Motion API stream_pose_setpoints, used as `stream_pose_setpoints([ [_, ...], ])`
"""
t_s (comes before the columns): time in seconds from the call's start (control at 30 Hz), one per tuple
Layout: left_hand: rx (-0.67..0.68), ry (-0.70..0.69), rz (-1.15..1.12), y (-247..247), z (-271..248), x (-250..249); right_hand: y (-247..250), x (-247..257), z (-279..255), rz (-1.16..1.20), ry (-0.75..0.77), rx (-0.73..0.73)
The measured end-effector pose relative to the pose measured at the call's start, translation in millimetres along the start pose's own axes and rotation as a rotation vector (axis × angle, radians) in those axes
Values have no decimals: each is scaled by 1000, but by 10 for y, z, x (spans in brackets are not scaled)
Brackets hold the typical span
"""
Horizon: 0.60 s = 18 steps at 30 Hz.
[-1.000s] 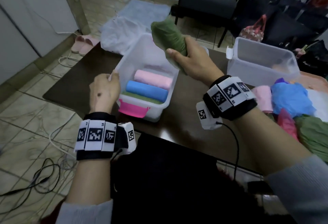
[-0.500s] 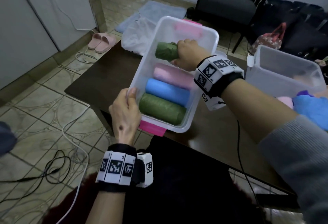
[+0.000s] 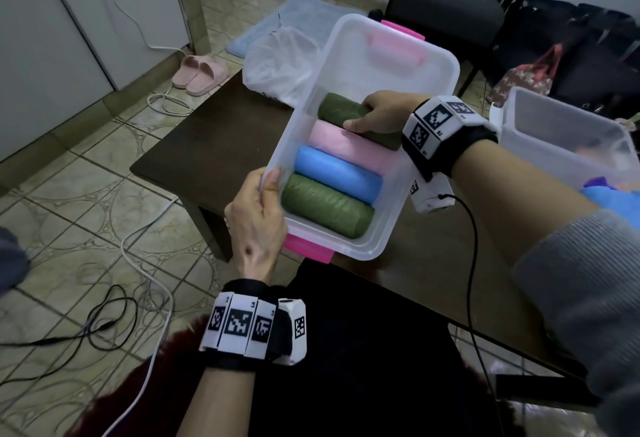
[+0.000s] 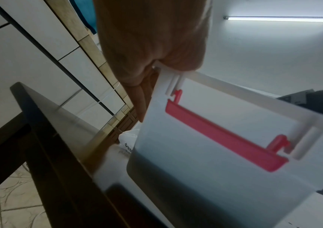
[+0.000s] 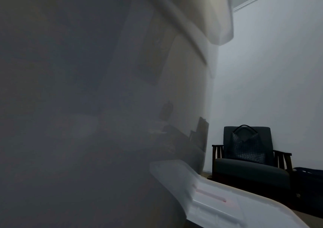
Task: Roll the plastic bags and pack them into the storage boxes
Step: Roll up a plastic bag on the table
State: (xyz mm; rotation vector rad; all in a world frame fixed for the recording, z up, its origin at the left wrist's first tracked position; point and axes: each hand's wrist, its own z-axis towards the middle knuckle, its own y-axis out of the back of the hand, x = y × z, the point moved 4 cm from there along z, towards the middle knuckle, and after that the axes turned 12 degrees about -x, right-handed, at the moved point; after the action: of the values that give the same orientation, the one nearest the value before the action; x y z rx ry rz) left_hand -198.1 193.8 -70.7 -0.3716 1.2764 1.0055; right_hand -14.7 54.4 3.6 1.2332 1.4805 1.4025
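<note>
my left hand [image 3: 258,225] pinches the near rim of the clear storage box [image 3: 440,66], tilted on the worktop [image 3: 207,145], while my right hand [image 3: 379,114] curls round the green rolled bag [image 3: 341,109], seating it beside the pink roll [image 3: 346,144]; next i judge i should let go and roll another.

Mostly dark blur; translucent box rim [image 5: 211,205] at bottom, armchair [image 5: 250,166] w/ handbag [image 5: 244,146] by white wall.

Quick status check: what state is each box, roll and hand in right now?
Storage box: lidless, tilted, holding four rolls.
Far green roll: in the box, right hand gripping it.
Pink roll, blue roll, near green roll: packed side by side.
Left hand: gripping the box's rim.
Second box: lidless.
</note>
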Motion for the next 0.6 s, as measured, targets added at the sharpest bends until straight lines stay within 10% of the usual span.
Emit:
stream_pose_setpoints([
  [0.6, -6, 1, -12, -21, 22, -19, -94, 75, -27, 41, 101, 81],
])
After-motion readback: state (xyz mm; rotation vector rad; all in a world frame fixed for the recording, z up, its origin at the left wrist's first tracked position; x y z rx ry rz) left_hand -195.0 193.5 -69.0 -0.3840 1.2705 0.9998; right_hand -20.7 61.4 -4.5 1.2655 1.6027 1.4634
